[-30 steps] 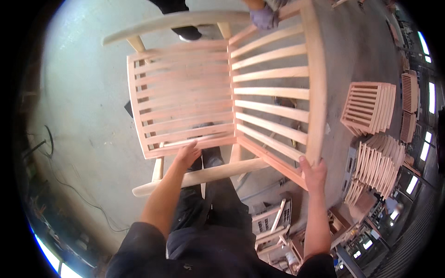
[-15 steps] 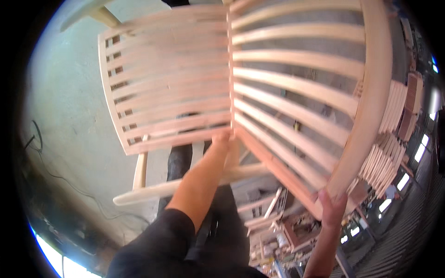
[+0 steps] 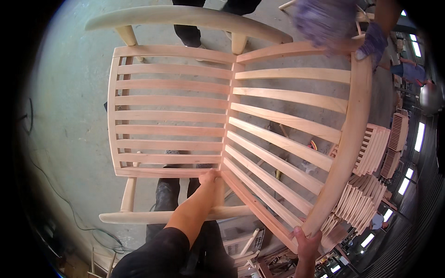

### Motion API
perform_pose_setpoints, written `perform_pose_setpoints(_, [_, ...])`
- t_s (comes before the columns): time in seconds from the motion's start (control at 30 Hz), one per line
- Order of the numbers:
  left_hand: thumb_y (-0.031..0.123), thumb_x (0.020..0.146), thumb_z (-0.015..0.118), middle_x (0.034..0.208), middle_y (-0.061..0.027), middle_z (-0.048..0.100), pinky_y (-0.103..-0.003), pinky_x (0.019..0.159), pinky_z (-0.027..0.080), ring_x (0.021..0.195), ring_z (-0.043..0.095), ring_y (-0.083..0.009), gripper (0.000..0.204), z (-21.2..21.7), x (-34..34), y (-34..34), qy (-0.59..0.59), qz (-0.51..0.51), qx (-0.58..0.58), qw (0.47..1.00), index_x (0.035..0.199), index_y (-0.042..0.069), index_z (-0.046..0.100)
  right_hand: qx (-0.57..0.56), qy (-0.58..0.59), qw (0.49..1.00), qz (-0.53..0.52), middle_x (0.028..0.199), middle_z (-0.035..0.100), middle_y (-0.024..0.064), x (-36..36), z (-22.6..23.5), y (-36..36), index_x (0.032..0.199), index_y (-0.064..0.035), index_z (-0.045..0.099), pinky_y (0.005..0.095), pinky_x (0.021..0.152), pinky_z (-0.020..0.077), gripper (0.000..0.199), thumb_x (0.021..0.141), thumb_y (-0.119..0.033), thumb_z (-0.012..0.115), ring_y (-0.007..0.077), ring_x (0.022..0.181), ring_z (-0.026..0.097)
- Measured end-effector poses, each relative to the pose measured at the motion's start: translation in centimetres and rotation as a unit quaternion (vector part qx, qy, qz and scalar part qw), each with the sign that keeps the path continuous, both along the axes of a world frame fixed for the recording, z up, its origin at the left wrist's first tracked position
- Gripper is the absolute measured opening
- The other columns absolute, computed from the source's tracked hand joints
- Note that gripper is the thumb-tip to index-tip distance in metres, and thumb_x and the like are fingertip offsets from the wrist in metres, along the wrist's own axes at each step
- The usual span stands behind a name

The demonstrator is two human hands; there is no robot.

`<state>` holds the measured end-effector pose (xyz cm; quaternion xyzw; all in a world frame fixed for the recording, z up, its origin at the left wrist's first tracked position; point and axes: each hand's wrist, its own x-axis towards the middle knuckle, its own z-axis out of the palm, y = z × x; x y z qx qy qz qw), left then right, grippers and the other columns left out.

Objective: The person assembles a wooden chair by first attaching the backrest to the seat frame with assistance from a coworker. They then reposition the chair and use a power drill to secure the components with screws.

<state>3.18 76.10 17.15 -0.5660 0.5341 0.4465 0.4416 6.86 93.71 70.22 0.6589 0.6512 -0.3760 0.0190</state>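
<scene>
A bare wooden slatted armchair (image 3: 171, 129) fills the middle of the head view, its seat to the left and its slatted backrest (image 3: 282, 125) to the right. My left hand (image 3: 211, 177) is closed on the chair frame's near edge, where seat and backrest meet; its fingers are partly hidden. My right hand (image 3: 307, 243) grips the near corner of the backrest's curved top rail (image 3: 340, 167), thumb over the wood. Below the seat, the near armrest (image 3: 153, 217) passes behind my left forearm.
At the far right a co-worker's gloved hand (image 3: 372, 44) holds the other end of the top rail; another gloved hand (image 3: 324, 21) is blurred. Stacked slatted panels (image 3: 359, 201) stand to the right. A dark cable (image 3: 69, 204) lies on the floor at left.
The chair has shifted down and slightly left in view, and its far armrest shows more fully. The co-worker's gloved hands have come into view at the far corner. Both my hands keep their grip.
</scene>
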Motion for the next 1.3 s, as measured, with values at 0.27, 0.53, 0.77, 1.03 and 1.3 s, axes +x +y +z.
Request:
perform_pose_setpoints(0.27, [0.012, 0.089, 0.072, 0.097, -0.0183, 0.068, -0.044, 0.065, 0.06, 0.079, 0.069, -0.0309, 0.026, 2.1, -0.4, 0.5, 0.055, 0.014, 0.019, 0.998, 0.104, -0.008, 0.064, -0.004, 0.0, 1.0, -0.019, 0.112, 0.063, 0.0141, -0.2, 0.4, -0.1, 0.121, 0.0083, 0.056, 0.0333, 0.08, 0.0558, 0.045, 0.083, -0.008, 0.074, 0.0206, 0.092, 0.065])
perform_pose_setpoints(0.53, [0.013, 0.082, 0.074, 0.099, -0.0176, 0.068, -0.043, 0.069, 0.06, 0.082, 0.07, -0.0311, 0.034, -0.3, -0.3, -1.4, 0.033, 0.029, 0.053, 0.998, 0.109, -0.005, 0.064, 0.035, 0.014, 0.999, 0.032, 0.111, 0.063, 0.0146, -0.2, -0.3, 0.0, 0.12, 0.0085, 0.057, 0.0341, 0.083, 0.0549, 0.044, 0.081, -0.004, 0.073, 0.0213, 0.094, 0.065])
perform_pose_setpoints(0.77, [0.016, 0.081, 0.075, 0.098, -0.0171, 0.068, -0.043, 0.065, 0.058, 0.082, 0.07, -0.03, 0.037, 3.1, -2.5, 1.2, 0.01, -0.029, -0.015, 0.999, 0.109, -0.006, 0.063, -0.001, -0.012, 1.0, -0.026, 0.113, 0.064, 0.0141, -1.7, 0.7, -0.2, 0.121, 0.007, 0.057, 0.0353, 0.089, 0.0526, 0.046, 0.08, -0.005, 0.075, 0.022, 0.1, 0.063])
perform_pose_setpoints(1.03, [0.017, 0.09, 0.069, 0.1, -0.0181, 0.067, -0.044, 0.066, 0.058, 0.083, 0.069, -0.0311, 0.031, 2.5, -1.3, 1.2, 0.053, 0.001, 0.017, 0.998, 0.11, -0.005, 0.061, -0.015, -0.031, 0.998, -0.048, 0.117, 0.064, 0.0139, -1.5, 0.8, 0.1, 0.12, 0.0068, 0.06, 0.0345, 0.09, 0.0517, 0.046, 0.08, -0.009, 0.077, 0.0204, 0.102, 0.062])
perform_pose_setpoints(1.3, [0.014, 0.089, 0.069, 0.095, -0.0189, 0.068, -0.047, 0.067, 0.058, 0.079, 0.069, -0.0325, 0.022, -0.1, 0.2, -0.3, 0.053, 0.002, 0.036, 0.998, 0.104, -0.002, 0.064, 0.001, 0.009, 0.999, -0.039, 0.113, 0.065, 0.0143, -1.2, 0.1, 0.1, 0.12, 0.0077, 0.061, 0.0316, 0.078, 0.054, 0.043, 0.083, -0.009, 0.074, 0.0189, 0.092, 0.064])
